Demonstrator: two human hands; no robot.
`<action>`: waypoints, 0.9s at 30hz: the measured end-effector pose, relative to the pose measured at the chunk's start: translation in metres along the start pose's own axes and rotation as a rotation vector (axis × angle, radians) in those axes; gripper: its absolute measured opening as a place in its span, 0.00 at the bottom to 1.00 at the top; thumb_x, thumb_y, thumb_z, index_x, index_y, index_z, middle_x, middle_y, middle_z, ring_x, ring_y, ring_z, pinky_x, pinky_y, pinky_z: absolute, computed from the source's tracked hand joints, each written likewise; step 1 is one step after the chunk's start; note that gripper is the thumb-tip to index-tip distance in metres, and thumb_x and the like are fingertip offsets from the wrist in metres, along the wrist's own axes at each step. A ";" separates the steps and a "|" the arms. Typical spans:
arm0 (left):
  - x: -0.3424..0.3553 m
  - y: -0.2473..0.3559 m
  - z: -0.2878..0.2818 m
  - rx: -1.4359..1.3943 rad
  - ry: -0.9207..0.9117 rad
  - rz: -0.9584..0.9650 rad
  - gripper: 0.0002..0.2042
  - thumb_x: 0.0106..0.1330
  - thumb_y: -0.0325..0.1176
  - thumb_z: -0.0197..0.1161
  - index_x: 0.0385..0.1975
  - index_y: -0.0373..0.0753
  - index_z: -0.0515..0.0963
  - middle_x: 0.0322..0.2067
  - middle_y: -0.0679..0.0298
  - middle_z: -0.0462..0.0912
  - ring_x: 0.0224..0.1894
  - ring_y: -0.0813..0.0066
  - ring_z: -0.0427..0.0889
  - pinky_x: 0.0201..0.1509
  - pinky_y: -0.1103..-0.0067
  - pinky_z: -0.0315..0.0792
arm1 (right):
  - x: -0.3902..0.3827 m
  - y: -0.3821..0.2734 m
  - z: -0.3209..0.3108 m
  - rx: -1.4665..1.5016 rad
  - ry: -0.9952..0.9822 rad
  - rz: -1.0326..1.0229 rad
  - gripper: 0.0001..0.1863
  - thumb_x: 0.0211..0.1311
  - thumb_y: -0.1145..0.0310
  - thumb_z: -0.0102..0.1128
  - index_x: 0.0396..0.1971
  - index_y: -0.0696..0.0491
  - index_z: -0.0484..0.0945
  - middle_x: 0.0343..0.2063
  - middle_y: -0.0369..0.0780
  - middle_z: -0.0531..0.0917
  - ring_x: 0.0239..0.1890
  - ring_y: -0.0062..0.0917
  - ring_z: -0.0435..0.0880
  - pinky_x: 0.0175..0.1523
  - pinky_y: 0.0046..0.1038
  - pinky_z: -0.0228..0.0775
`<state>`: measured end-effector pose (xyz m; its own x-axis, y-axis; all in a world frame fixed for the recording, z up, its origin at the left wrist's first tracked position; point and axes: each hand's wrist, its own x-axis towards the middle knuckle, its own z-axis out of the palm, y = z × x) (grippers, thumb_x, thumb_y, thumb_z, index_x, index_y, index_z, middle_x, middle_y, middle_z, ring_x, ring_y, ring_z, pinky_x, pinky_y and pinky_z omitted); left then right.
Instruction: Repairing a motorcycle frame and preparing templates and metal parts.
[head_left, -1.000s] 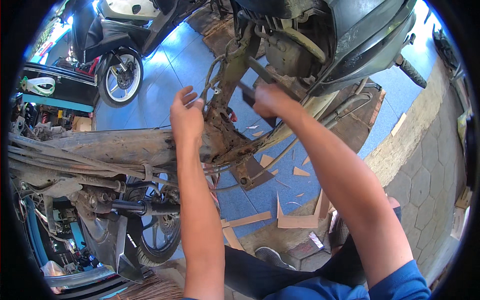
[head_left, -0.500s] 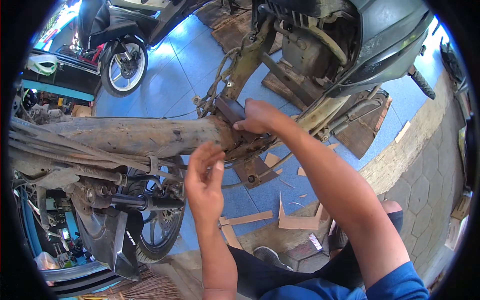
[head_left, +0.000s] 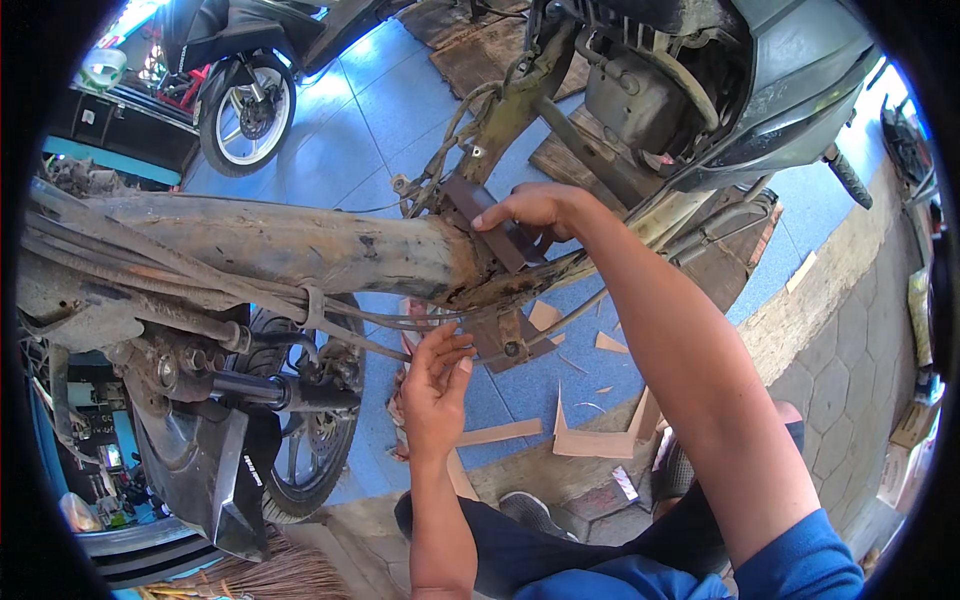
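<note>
Right hand [head_left: 535, 210] pinches brown plate [head_left: 486, 222], thumb on top, other fingers partly hidden — plate sits slanted at the bend of the frame [head_left: 300, 245], contact hard to tell. Left hand [head_left: 436, 395] empty near cables [head_left: 262, 291] — fingers loosely curled, thumb apart. Cardboard scraps [head_left: 595, 443] on blue floor [head_left: 400, 110].

I look through the left one of two fisheye cameras worn side by side on the person's head, upright and tilted down and forward. The forearms [head_left: 690, 350] come in from below, putting the left hand [head_left: 437, 400] and right hand [head_left: 530, 212] near me, around mid-frame. Behind them I get blue floor [head_left: 330, 130], with a white-rimmed wheel [head_left: 247, 115] farther off, upper left. Straight edges bend toward my dark round border.
</note>
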<state>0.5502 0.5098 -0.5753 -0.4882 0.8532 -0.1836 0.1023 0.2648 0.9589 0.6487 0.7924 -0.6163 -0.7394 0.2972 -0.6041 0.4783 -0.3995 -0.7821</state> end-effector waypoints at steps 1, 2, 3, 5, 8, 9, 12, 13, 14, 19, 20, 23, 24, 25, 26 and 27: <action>0.001 -0.001 -0.001 -0.001 -0.008 -0.008 0.22 0.68 0.25 0.64 0.62 0.33 0.70 0.50 0.56 0.82 0.52 0.69 0.82 0.58 0.74 0.74 | 0.000 0.000 -0.003 0.016 0.030 -0.015 0.36 0.60 0.51 0.67 0.59 0.63 0.73 0.50 0.53 0.81 0.48 0.42 0.83 0.53 0.49 0.74; 0.001 -0.003 -0.003 -0.003 -0.008 -0.007 0.22 0.68 0.25 0.64 0.62 0.33 0.70 0.50 0.56 0.82 0.52 0.69 0.82 0.58 0.74 0.74 | 0.000 0.000 -0.007 0.014 0.031 -0.014 0.36 0.60 0.51 0.67 0.59 0.63 0.73 0.50 0.53 0.81 0.48 0.42 0.83 0.53 0.49 0.74; 0.000 -0.005 -0.005 -0.011 -0.006 -0.006 0.23 0.68 0.26 0.64 0.62 0.34 0.70 0.50 0.56 0.82 0.52 0.69 0.82 0.58 0.74 0.74 | -0.001 0.000 -0.011 0.073 0.008 -0.001 0.35 0.60 0.50 0.68 0.59 0.60 0.73 0.51 0.52 0.81 0.49 0.41 0.83 0.52 0.48 0.74; -0.001 -0.007 -0.006 -0.024 -0.005 -0.006 0.23 0.68 0.26 0.64 0.62 0.34 0.70 0.50 0.56 0.82 0.52 0.69 0.82 0.58 0.74 0.74 | 0.004 0.003 -0.013 0.129 -0.012 0.016 0.34 0.60 0.50 0.68 0.59 0.57 0.74 0.53 0.51 0.81 0.49 0.40 0.83 0.51 0.47 0.74; -0.001 -0.006 -0.007 -0.029 -0.005 -0.018 0.23 0.67 0.26 0.64 0.62 0.34 0.71 0.49 0.56 0.82 0.52 0.70 0.82 0.58 0.74 0.74 | 0.014 0.006 -0.009 0.006 -0.018 0.068 0.32 0.61 0.50 0.67 0.59 0.56 0.74 0.53 0.49 0.81 0.50 0.40 0.83 0.50 0.49 0.74; -0.001 -0.005 -0.006 -0.027 -0.007 -0.020 0.23 0.67 0.26 0.64 0.62 0.34 0.71 0.49 0.56 0.82 0.52 0.70 0.82 0.58 0.74 0.73 | 0.014 0.007 -0.011 -0.023 -0.045 0.050 0.33 0.62 0.50 0.66 0.60 0.56 0.73 0.54 0.50 0.80 0.51 0.41 0.82 0.48 0.49 0.76; -0.001 -0.007 -0.012 -0.001 -0.010 -0.020 0.23 0.68 0.26 0.64 0.62 0.34 0.70 0.49 0.56 0.82 0.52 0.70 0.81 0.58 0.74 0.73 | 0.010 0.002 -0.014 -0.048 -0.074 0.039 0.34 0.62 0.49 0.66 0.61 0.56 0.72 0.55 0.50 0.79 0.54 0.42 0.81 0.47 0.50 0.77; -0.002 -0.007 -0.013 0.018 -0.020 -0.020 0.23 0.68 0.26 0.64 0.62 0.34 0.70 0.49 0.56 0.82 0.52 0.70 0.81 0.58 0.74 0.73 | 0.007 0.002 -0.016 -0.041 -0.065 0.051 0.35 0.62 0.49 0.66 0.62 0.56 0.71 0.56 0.51 0.78 0.54 0.43 0.80 0.49 0.51 0.77; -0.003 -0.006 -0.013 0.015 -0.020 -0.022 0.23 0.68 0.26 0.64 0.62 0.34 0.70 0.49 0.56 0.82 0.52 0.70 0.81 0.58 0.74 0.73 | 0.006 0.001 -0.018 -0.042 -0.065 0.054 0.35 0.62 0.49 0.66 0.62 0.56 0.71 0.56 0.51 0.78 0.54 0.43 0.80 0.49 0.51 0.77; -0.004 -0.007 -0.017 0.025 -0.040 0.005 0.22 0.69 0.21 0.60 0.63 0.34 0.69 0.50 0.55 0.82 0.54 0.70 0.81 0.61 0.74 0.73 | 0.004 -0.005 -0.010 -0.038 -0.104 0.130 0.31 0.66 0.51 0.63 0.62 0.55 0.72 0.55 0.53 0.79 0.60 0.47 0.76 0.63 0.61 0.65; -0.003 -0.007 -0.016 0.022 -0.043 0.006 0.22 0.69 0.21 0.60 0.63 0.34 0.69 0.50 0.55 0.82 0.54 0.70 0.81 0.61 0.74 0.73 | 0.007 -0.001 -0.013 -0.038 -0.099 0.132 0.31 0.66 0.51 0.63 0.62 0.55 0.72 0.55 0.53 0.79 0.60 0.47 0.76 0.63 0.61 0.65; -0.002 -0.006 -0.013 0.030 -0.039 -0.011 0.22 0.69 0.21 0.60 0.62 0.34 0.69 0.50 0.55 0.82 0.54 0.69 0.81 0.61 0.74 0.74 | 0.016 0.006 -0.018 -0.010 -0.165 0.087 0.35 0.63 0.50 0.66 0.63 0.55 0.69 0.52 0.50 0.80 0.49 0.43 0.83 0.43 0.49 0.78; -0.002 -0.006 -0.013 0.020 -0.037 -0.007 0.22 0.68 0.22 0.61 0.62 0.34 0.70 0.49 0.56 0.82 0.53 0.71 0.81 0.60 0.75 0.73 | 0.017 0.007 -0.020 -0.003 -0.170 0.078 0.35 0.63 0.50 0.66 0.64 0.55 0.68 0.52 0.50 0.80 0.48 0.43 0.83 0.42 0.49 0.78; -0.002 -0.007 -0.012 0.013 -0.031 -0.002 0.22 0.68 0.23 0.62 0.62 0.34 0.70 0.48 0.58 0.82 0.52 0.72 0.81 0.59 0.76 0.73 | 0.018 0.007 -0.020 0.003 -0.178 0.067 0.35 0.64 0.51 0.66 0.64 0.55 0.67 0.52 0.50 0.80 0.47 0.43 0.83 0.41 0.49 0.78; -0.002 -0.007 -0.012 0.014 -0.031 -0.002 0.22 0.68 0.23 0.62 0.62 0.34 0.70 0.48 0.58 0.82 0.52 0.72 0.81 0.59 0.76 0.73 | 0.020 0.008 -0.019 0.003 -0.178 0.066 0.35 0.64 0.51 0.66 0.64 0.55 0.67 0.52 0.50 0.80 0.47 0.43 0.83 0.41 0.49 0.78; -0.002 -0.006 -0.011 0.021 -0.027 -0.003 0.22 0.68 0.23 0.62 0.62 0.34 0.70 0.48 0.58 0.82 0.52 0.72 0.81 0.59 0.76 0.73 | 0.021 0.008 -0.018 -0.001 -0.180 0.063 0.35 0.64 0.52 0.66 0.64 0.55 0.66 0.52 0.50 0.80 0.47 0.43 0.84 0.40 0.49 0.79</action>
<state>0.5407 0.5014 -0.5787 -0.4654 0.8639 -0.1925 0.1187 0.2764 0.9537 0.6456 0.8113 -0.6386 -0.7809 0.1118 -0.6146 0.5267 -0.4112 -0.7440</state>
